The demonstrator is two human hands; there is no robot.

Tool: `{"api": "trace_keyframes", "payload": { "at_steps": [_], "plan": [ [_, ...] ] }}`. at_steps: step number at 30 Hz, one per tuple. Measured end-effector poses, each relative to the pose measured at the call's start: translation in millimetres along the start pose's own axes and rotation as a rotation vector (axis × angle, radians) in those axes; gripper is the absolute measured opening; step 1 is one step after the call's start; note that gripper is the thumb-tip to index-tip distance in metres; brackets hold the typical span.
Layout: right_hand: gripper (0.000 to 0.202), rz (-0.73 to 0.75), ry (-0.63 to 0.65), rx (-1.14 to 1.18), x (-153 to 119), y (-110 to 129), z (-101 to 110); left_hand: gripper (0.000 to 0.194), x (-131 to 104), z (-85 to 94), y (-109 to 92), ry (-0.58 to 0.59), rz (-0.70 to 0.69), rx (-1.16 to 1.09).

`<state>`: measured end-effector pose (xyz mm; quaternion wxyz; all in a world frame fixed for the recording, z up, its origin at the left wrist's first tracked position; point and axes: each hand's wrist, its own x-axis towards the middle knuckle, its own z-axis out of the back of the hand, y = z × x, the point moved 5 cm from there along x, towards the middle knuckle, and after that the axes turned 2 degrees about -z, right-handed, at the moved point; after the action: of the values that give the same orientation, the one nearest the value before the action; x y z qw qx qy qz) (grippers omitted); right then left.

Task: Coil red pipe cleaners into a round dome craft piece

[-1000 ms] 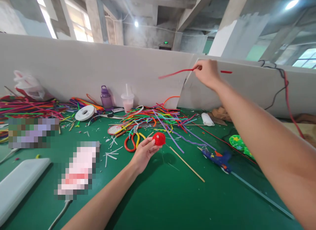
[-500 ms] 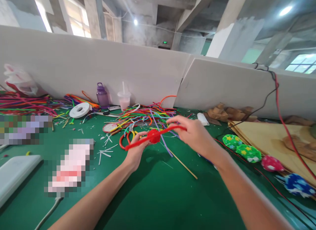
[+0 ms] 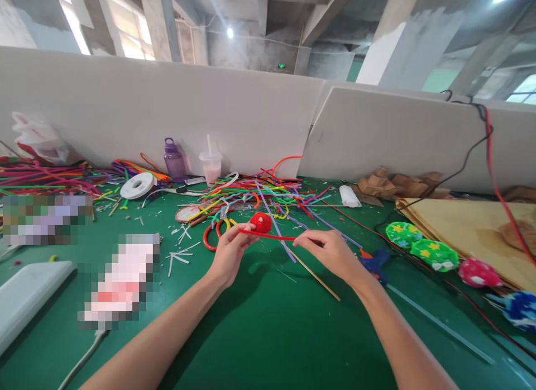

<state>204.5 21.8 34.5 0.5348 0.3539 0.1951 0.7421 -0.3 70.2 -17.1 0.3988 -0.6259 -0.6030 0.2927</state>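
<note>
A round red fuzzy piece (image 3: pixel 261 223) with small pale spots is pinched in the fingers of my left hand (image 3: pixel 229 255). A red pipe cleaner (image 3: pixel 274 237) runs nearly level just below it, from my left fingertips to my right hand (image 3: pixel 329 251). The thumb and fingers of my right hand are closed on its right end. Behind my left hand lie scissors (image 3: pixel 210 237) with red and yellow handles, partly hidden. A purple pipe cleaner (image 3: pixel 270 211) and a thin wooden stick (image 3: pixel 317 276) lie on the table just beyond the hands.
A heap of colored pipe cleaners (image 3: pixel 234 197) lies at the back. A purple bottle (image 3: pixel 175 161), a drink cup (image 3: pixel 210 165) and a white ribbon spool (image 3: pixel 137 185) stand near the partition (image 3: pixel 167 105). Fuzzy green ornaments (image 3: pixel 434 255) and brown paper (image 3: pixel 444 214) are on the right.
My right hand has moved down and slightly right, drawing the red pipe cleaner from a slanted curve to nearly straight. The red piece has tipped up above the strand, showing pale spots.
</note>
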Motion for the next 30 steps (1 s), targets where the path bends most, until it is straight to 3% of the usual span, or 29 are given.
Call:
{"api": "trace_keyframes", "payload": {
  "at_steps": [6,11,17,22,30],
  "plan": [
    [0.034,-0.023,-0.029,-0.107,2.2,-11.8,-1.4,0.021,0.2,-1.4,0.0,0.009,0.051,-0.114],
    [0.029,-0.063,-0.041,-0.138,4.0,-17.1,-5.5,0.021,0.8,0.1,1.0,-0.003,0.004,-0.038],
    [0.021,-0.067,0.035,-0.006,1.8,-0.9,-28.8,0.021,-1.8,-2.9,0.8,0.033,-0.075,0.124],
    [0.019,-0.021,-0.078,-0.001,-0.2,13.9,-43.1,0.021,-7.1,-11.5,3.6,0.139,-0.054,0.248],
    [0.017,0.0,-0.167,-0.11,-3.9,9.6,-29.1,0.035,-6.3,-10.4,4.4,0.093,-0.031,0.09]
  ]
}}
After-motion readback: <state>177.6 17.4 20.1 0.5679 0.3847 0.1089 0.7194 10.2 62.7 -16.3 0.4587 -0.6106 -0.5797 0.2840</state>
